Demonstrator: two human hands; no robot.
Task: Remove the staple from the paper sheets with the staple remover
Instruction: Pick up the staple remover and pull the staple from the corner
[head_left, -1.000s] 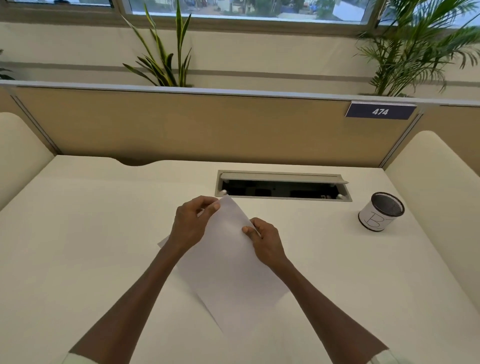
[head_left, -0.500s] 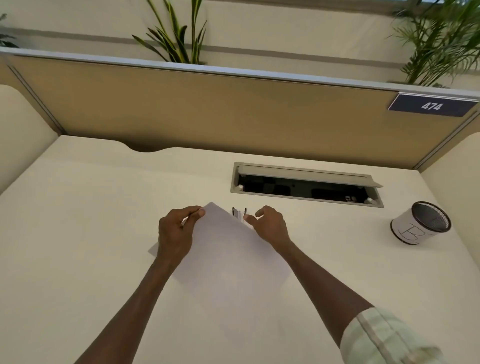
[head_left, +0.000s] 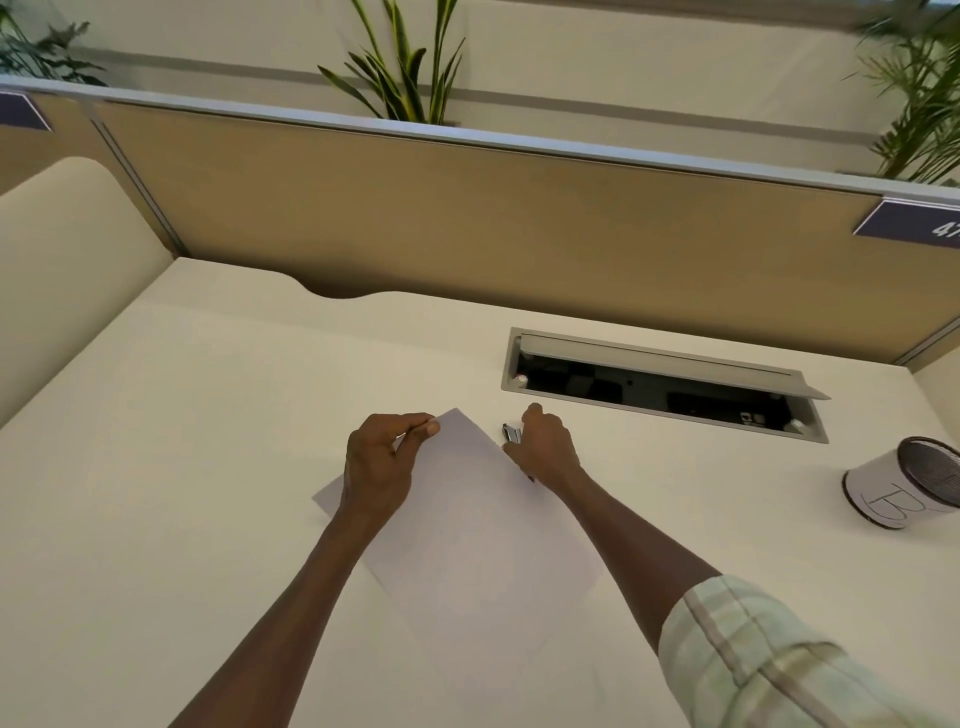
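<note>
White paper: paper sheets are lying flat on the cream surface, turned diagonal w/ one corner pointing away from the person, toward the partition.
Left hand: left hand is resting on the sheets' left edge; thumb & forefinger are pinching the far corner, so the grip is clenched on the paper.
Right hand: right hand is sitting at the sheets' right edge, just beside the far corner, knuckles up. Fingers are curling round a small metal piece; looks like grasping, but the fingertips are hidden behind it, so can't tell how firm.
Metal piece: staple remover is poking out on the left side of the right hand, touching or almost touching the paper's right edge; can't tell which. Its jaws are too small to read.
Staple: too small to make out.
Arms: both forearms are reaching in from the near edge, bare; a pale striped sleeve is showing, rolled up on the right arm.
Behind the hands: cable tray is set into the surface w/ its grey lid tilted open, dark inside.
Far right: mesh pen cup is lying tilted, white wrap w/ a drawn letter "B", well apart from the sheets.
Backdrop: tan partition is running along the back; a dark number plate is sitting at its right end, cut off by the frame; plants are standing behind it.
</note>
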